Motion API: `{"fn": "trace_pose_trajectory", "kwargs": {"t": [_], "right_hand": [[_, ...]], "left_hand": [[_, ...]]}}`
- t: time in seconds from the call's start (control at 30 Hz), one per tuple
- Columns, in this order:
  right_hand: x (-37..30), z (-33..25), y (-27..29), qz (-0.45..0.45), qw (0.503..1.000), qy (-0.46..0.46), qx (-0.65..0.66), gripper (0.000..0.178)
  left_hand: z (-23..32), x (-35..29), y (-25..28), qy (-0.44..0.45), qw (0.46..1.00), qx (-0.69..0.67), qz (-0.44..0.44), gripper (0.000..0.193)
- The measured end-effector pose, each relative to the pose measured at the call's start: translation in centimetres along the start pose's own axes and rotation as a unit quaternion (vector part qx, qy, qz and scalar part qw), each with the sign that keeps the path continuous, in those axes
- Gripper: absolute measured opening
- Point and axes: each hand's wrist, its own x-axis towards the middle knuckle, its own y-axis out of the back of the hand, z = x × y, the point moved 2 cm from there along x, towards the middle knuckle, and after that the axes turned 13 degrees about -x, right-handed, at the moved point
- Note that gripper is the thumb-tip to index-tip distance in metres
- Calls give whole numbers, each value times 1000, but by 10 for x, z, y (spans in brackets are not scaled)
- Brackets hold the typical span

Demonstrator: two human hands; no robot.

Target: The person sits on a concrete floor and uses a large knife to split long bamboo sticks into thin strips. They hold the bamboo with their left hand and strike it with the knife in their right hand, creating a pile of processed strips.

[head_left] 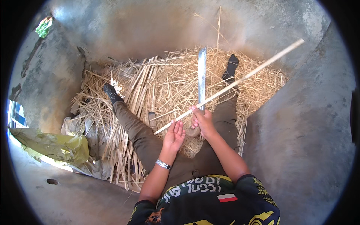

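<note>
A long pale strip [258, 70], which looks like split bamboo, slants across in front of me, its far end up at the right. The fingers of my left hand [174, 137] are closed on its near end, palm turned up. In my right hand [203, 123] is a large knife [202, 77], its blade pointing away from me and its rounded wooden handle end [192, 131] showing under the palm. The strip crosses the knife at the base of the blade, beside my right thumb and index finger.
Loose shavings [172, 86] spread between and around my outstretched legs. Many split strips [137, 88] lie piled at the left. Another tool [152, 119] rests by my left knee. Yellowish sheeting [67, 145] lies at far left. Grey walls [142, 30] enclose the spot closely.
</note>
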Motion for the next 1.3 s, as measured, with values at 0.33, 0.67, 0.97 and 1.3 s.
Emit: {"fn": "trace_pose_trajectory", "kwargs": {"t": [0.33, 0.67, 0.97, 1.3], "right_hand": [[-3, -7, 5, 10, 1000, 15, -23, 28], [22, 78, 22, -75, 940, -266, -199, 18], [13, 109, 15, -119, 870, -315, -361, 19], [5, 62, 20, -154, 834, -253, -465, 25]], "left_hand": [[21, -16, -50, -238, 964, -6, -122, 14], [146, -188, -205, -660, 680, 64, -312, 38], [178, -232, -285, -652, 626, 228, -362, 40], [213, -93, -276, -476, 769, 279, -322, 45]]}}
